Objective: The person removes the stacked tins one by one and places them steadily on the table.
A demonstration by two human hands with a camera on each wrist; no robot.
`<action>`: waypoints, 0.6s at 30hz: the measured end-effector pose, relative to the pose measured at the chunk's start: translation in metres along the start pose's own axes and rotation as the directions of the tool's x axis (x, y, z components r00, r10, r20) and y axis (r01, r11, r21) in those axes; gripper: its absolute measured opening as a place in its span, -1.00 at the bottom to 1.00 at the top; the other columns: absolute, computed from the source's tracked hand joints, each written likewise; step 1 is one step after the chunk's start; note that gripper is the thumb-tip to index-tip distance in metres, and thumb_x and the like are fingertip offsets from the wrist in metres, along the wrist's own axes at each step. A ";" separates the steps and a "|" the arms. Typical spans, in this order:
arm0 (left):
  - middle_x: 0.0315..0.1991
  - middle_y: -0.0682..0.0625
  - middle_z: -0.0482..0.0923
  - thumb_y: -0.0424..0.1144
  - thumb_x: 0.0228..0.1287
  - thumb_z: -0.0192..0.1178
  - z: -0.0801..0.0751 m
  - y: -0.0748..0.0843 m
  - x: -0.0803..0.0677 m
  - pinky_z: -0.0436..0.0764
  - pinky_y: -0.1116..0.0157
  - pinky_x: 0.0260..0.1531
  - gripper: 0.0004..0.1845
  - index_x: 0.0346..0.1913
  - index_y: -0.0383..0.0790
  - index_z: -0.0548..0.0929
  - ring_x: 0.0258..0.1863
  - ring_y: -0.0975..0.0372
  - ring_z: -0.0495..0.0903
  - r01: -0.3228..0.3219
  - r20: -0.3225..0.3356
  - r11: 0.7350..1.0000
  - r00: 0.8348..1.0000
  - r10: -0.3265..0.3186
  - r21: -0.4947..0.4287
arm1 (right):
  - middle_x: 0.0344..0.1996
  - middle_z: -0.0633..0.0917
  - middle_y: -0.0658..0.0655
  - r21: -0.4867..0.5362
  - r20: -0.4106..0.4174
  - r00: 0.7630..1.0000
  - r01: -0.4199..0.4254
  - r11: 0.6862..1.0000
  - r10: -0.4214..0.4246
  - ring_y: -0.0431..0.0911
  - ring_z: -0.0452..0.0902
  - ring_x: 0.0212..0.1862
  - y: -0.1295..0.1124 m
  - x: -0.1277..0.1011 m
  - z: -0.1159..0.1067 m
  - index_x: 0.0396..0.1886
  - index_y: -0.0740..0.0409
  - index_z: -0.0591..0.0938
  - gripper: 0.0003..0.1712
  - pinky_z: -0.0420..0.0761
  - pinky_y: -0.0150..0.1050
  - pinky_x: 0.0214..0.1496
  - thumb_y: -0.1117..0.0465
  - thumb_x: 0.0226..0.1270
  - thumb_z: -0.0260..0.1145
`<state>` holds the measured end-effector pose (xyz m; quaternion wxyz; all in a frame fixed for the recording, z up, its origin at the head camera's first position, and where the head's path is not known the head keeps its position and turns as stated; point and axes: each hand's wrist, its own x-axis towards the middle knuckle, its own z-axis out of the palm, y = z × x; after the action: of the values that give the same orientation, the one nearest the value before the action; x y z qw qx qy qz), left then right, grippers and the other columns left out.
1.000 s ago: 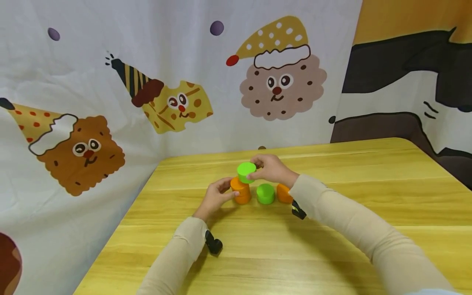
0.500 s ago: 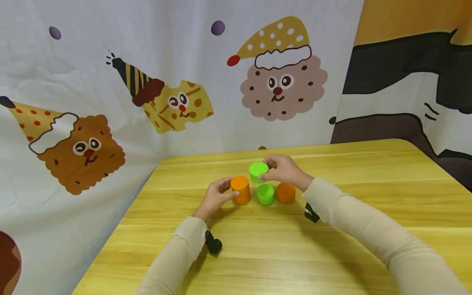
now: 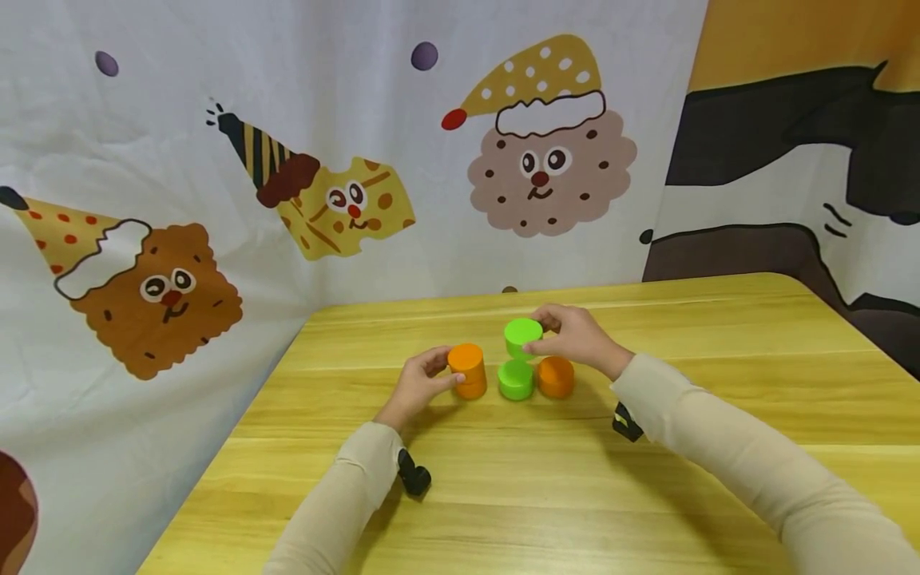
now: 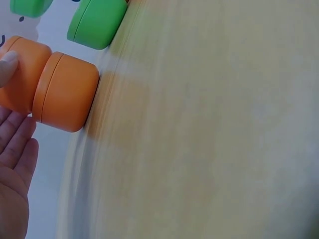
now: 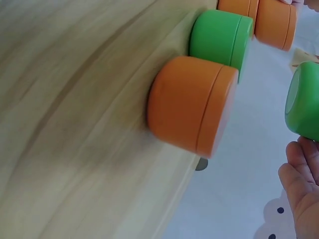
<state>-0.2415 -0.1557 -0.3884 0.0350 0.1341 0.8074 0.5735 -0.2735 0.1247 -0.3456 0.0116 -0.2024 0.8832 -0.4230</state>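
Note:
Two orange lidded jars are stacked on the table, the upper one [image 3: 465,358] on the lower one [image 3: 472,390]. My left hand [image 3: 420,386] holds the upper jar from its left side, thumb on the front and fingers behind. In the right hand [image 3: 580,342] a green lidded jar [image 3: 521,334] is pinched in the air, lid up. Below it in the head view stands another green jar [image 3: 516,381], with a third orange jar [image 3: 557,378] close to its right. The right wrist view shows the held green jar's underside [image 5: 293,94] well away from the tabletop.
The wooden table [image 3: 503,495] reaches back to a white cloth [image 3: 374,88] printed with cartoon food faces. On each wrist sits a small black device, the left one [image 3: 413,475] and the right one [image 3: 627,423].
My right hand has carried the green jar rightward, from over the orange stack to above the standing green jar. The left hand keeps its hold on the stack.

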 end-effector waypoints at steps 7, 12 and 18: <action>0.08 -0.23 0.52 -0.36 0.12 0.31 0.000 0.001 -0.001 0.32 0.07 0.26 -0.47 0.18 -0.36 0.47 0.16 0.00 0.45 0.003 -0.004 1.000 1.000 -0.003 0.001 | -0.18 0.65 0.16 -0.013 -0.032 0.999 0.015 1.000 -0.015 0.06 0.52 -0.13 0.011 -0.009 -0.005 0.01 0.22 0.57 -0.39 0.55 -0.13 -0.09 0.04 -0.04 0.49; 0.08 -0.22 0.53 -0.35 0.11 0.31 0.000 0.001 -0.002 0.33 0.08 0.26 -0.47 0.17 -0.36 0.47 0.14 0.00 0.46 0.003 -0.002 1.000 1.000 -0.003 0.011 | -0.19 0.64 0.14 -0.012 -0.059 0.998 -0.016 1.000 0.015 -0.02 0.49 -0.17 0.023 -0.018 -0.009 -0.02 0.22 0.57 -0.41 0.51 -0.17 -0.11 0.03 -0.04 0.49; 0.07 -0.23 0.53 -0.36 0.11 0.31 0.002 0.001 -0.002 0.31 0.03 0.26 -0.48 0.17 -0.37 0.47 0.15 -0.03 0.45 0.000 -0.007 1.000 1.000 0.000 -0.005 | -0.19 0.63 0.12 -0.004 -0.072 0.996 -0.057 0.998 0.056 -0.03 0.46 -0.16 0.034 -0.028 -0.016 -0.02 0.15 0.57 -0.41 0.50 -0.19 -0.13 -0.04 -0.02 0.47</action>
<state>-0.2389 -0.1540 -0.3882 0.0327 0.1322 0.8060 0.5761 -0.2625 0.1662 -0.3651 -0.0089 -0.1619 0.8896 -0.4270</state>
